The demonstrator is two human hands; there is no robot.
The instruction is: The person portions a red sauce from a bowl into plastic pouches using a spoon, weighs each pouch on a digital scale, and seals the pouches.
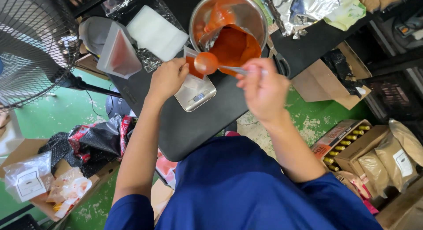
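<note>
Red sauce spoon (207, 62) in right hand (263, 90), left hand (168, 78) on clear pouch (192, 68).

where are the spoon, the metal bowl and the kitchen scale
spoon (205, 62), head view, on its round bowl full of red sauce
metal bowl (198, 14), head view, on the bare left inner wall
kitchen scale (196, 94), head view, on its steel top near the display
</note>
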